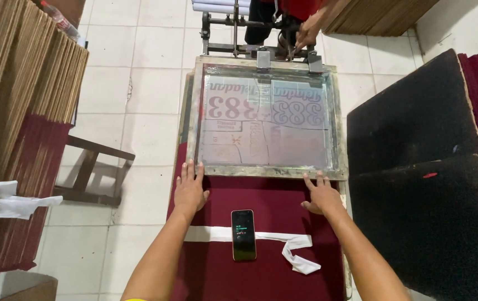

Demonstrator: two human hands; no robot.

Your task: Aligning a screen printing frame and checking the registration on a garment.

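Here, the left hand (190,189) and right hand (321,194) lay flat, fingers spread and grasping nothing, against the near edge of a screen-printing frame (267,170) resting over maroon cloth (272,195) on the tabletop, apparently seating it.

Wooden-framed printing screen (267,120) lies flat on dark red sheet (272,198), near edge under fingertips of both hands.
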